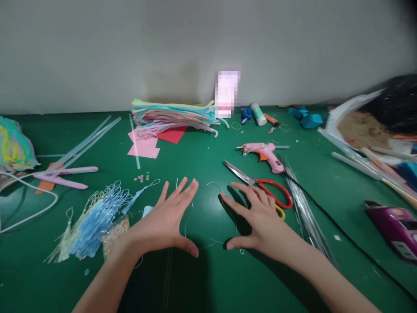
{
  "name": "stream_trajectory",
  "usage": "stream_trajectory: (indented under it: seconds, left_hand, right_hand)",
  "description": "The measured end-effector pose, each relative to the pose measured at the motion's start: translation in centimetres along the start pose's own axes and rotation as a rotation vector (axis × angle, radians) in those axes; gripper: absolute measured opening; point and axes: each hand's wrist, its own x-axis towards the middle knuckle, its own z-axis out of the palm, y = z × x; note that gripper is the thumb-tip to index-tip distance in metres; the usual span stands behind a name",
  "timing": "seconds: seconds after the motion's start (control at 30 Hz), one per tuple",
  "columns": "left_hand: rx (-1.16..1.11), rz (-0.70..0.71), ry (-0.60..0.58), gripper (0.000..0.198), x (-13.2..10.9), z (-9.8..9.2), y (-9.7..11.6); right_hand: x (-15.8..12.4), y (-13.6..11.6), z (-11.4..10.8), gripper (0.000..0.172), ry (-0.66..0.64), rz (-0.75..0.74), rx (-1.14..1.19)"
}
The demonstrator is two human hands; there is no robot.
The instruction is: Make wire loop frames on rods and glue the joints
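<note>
My left hand (163, 224) is open with its fingers spread, just over the green table (208, 278). My right hand (262, 219) is also open, fingers apart, facing it from the right. Between them a thin, clear thread or wire (208, 246) lies in a loose loop; whether the fingertips touch it I cannot tell. Red-handled scissors (243, 174) lie just beyond my right hand, partly hidden by it. Beside my left wrist are blue tassels (97, 228) and a small clear bag of gold beads (114, 232), partly covered by the forearm.
Behind the scissors lies a pink glue gun (260, 150), its black cord (325, 212) running right past clear thin strips (302, 208). Pipe cleaners (172, 115) and a lit, blurred screen (227, 91) are at the back. A purple device (394, 228) sits at right, glue sticks (87, 139) at left.
</note>
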Motion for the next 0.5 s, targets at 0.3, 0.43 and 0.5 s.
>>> stream_trajectory:
  seconds: [0.3, 0.43, 0.5]
  left_hand:
    - [0.057, -0.023, 0.09, 0.109, 0.7, 0.1, 0.4]
    - [0.104, -0.081, 0.243, 0.079, 1.1, 0.3, 0.3]
    - [0.112, -0.129, 0.351, 0.061, 1.1, 0.2, 0.1]
  right_hand:
    - [0.5, 0.3, -0.9, 0.074, 0.067, 0.064, 0.08]
    - [1.8, 0.2, -0.4, 0.045, 0.158, 0.143, 0.108]
    - [2.7, 0.1, -0.2, 0.037, 0.189, 0.168, 0.122]
